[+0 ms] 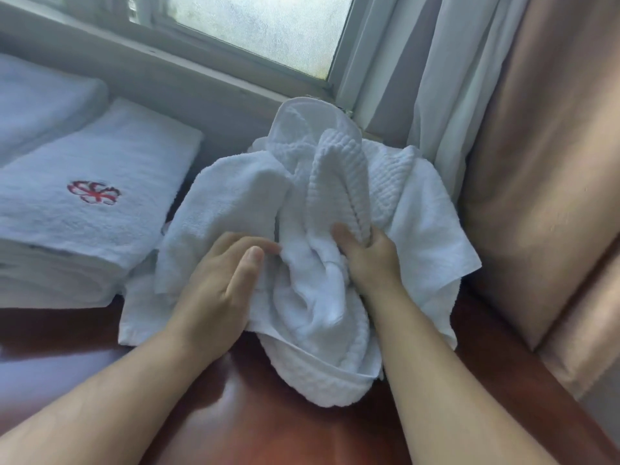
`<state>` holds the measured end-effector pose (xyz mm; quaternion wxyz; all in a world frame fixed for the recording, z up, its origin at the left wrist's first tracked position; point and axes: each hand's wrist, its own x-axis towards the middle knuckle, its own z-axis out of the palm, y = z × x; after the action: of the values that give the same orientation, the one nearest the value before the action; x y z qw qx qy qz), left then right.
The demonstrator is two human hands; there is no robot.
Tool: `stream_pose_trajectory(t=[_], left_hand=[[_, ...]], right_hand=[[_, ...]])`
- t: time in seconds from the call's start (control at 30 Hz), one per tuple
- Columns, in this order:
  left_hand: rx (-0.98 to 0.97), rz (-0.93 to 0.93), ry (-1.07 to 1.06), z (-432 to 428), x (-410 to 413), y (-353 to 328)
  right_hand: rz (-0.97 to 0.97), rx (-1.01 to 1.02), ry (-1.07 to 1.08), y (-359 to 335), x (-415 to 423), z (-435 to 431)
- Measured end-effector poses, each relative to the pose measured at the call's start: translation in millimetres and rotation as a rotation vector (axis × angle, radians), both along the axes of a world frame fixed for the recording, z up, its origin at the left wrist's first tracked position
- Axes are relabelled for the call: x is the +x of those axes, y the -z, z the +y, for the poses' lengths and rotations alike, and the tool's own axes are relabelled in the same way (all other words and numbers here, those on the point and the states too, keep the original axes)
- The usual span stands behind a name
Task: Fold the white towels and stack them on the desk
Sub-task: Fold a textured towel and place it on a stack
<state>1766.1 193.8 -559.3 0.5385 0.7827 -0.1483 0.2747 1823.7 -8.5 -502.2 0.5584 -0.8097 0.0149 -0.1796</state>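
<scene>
While the right hand (367, 255) grips a ribbed fold of the crumpled white towels (322, 229), the left hand (221, 286) rests on the pile, fingers relaxed. Pile sits on the reddish desk (268, 414); folded stack (84, 209) with red emblem (94, 193) lies to the left, below the window (268, 28).

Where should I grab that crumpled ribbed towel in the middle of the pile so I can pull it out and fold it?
Probably by the upright ribbed fold, pinched low near its base from the near side, where the right hand already grips it. It stands clear above the crumpled pile, so it should lift free while the left hand presses the terry towels down.
</scene>
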Motion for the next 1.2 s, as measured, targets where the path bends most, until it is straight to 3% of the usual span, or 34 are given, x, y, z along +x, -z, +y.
stream_pose_trajectory(t=[0.1,0.17,0.33,0.4,0.47,0.53,0.6,0.67,0.77,0.97,1.07,1.2], left_hand=[[-0.034,0.047,-0.007,-1,0,2],[-0.078,0.079,0.024,-3,-1,1],[-0.079,0.162,0.043,-1,-7,-1],[-0.038,0.143,-0.016,0,-12,-6],[0.094,0.142,-0.112,3,-18,-11],[0.248,0.175,-0.148,8,-26,-12],[0.329,0.203,-0.127,18,-33,-10],[0.344,0.206,-0.134,30,-36,-8],[0.321,0.206,-0.131,44,-41,-4],[0.439,0.262,-0.030,46,-48,3],[0.455,0.285,0.020,48,-46,-4],[0.371,0.324,0.067,46,-38,-14]], right_hand=[[-0.084,0.341,-0.097,-6,-21,-20],[-0.031,0.508,-0.155,-10,-37,-27],[0.191,0.702,-0.139,-6,-81,-36],[0.344,0.585,-0.074,-10,-97,-43],[0.401,0.135,0.208,-10,-104,-45],[0.170,-0.317,0.526,-18,-112,-29],[0.054,-0.376,0.304,-25,-114,-2],[0.282,-0.523,0.010,-20,-106,25],[0.448,-0.866,-0.022,-3,-91,48],[0.213,-0.852,0.108,17,-83,55],[0.060,-0.688,0.141,8,-93,40],[-0.344,-0.468,0.475,-32,-109,-8]])
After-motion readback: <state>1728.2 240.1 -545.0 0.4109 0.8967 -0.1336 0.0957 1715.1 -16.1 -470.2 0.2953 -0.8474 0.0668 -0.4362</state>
